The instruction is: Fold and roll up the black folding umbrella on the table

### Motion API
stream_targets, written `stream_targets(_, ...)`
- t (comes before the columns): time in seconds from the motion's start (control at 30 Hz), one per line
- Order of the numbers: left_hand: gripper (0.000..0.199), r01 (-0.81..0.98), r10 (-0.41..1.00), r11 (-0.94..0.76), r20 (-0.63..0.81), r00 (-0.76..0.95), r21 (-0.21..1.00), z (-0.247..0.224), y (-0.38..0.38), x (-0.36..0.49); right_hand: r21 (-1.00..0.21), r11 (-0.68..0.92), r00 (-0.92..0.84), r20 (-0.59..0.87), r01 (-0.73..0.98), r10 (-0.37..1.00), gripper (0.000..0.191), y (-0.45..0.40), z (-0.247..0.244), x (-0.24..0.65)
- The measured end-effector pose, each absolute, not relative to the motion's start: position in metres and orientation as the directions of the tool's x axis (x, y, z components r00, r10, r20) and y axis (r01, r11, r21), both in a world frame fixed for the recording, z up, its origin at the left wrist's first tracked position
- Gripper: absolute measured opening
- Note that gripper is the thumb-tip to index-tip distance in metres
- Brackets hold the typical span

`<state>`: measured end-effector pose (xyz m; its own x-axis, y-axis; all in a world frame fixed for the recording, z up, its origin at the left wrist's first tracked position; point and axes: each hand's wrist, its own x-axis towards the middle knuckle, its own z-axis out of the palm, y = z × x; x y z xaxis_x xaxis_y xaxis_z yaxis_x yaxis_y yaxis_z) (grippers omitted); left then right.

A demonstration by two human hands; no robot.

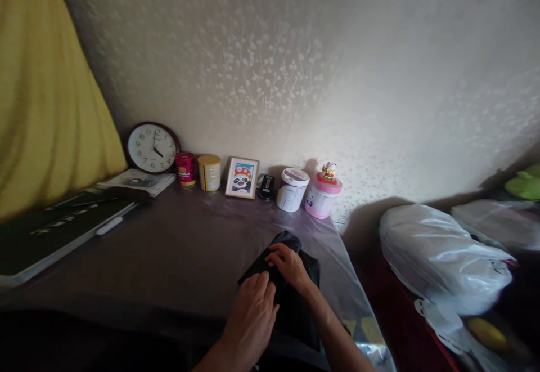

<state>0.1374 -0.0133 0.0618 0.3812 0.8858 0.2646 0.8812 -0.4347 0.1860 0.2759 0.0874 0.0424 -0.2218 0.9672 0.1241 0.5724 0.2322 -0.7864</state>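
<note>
A black, soft, fabric-like item (310,265) lies bunched near the front right of the table; folds and my hands hide its shape, so I cannot tell its exact kind. My left hand (253,307) is closed on its near left part, knuckles up and fingers curled under. Just beyond and to the right, my right hand (289,265) rests over the upper part of the black fabric, its fingers bent inward and gripping it. The two hands are close together but apart. Part of the fabric hangs down toward me between my forearms.
The table (181,248) has a shiny cover. Along the wall stand a clock (152,148), a pink can (185,169), a yellow can (210,173), a panda picture (242,178) and two tubs (292,191). A large green book (59,228) lies left; white plastic bags (439,254) sit right.
</note>
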Motion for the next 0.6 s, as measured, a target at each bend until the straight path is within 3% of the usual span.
stream_targets(0.1,0.053,0.878,0.861,-0.464,0.292,0.416,0.119,0.038,-0.009,0.144,-0.753,0.288,-0.238,0.178,0.591,0.955,0.021,0.08,0.042,0.273)
stream_targets(0.37,0.06,0.921,0.832,-0.388,0.449,0.327,0.048,-0.005,-0.011,0.151,-0.378,0.55,-0.321,0.52,0.745,0.792,0.02,0.074,0.033,0.292)
stream_targets(0.6,0.063,0.93,0.825,-0.368,0.467,0.319,0.015,-0.011,-0.012,0.154,-0.325,0.512,-0.302,0.52,0.795,0.799,0.031,0.117,0.017,0.318)
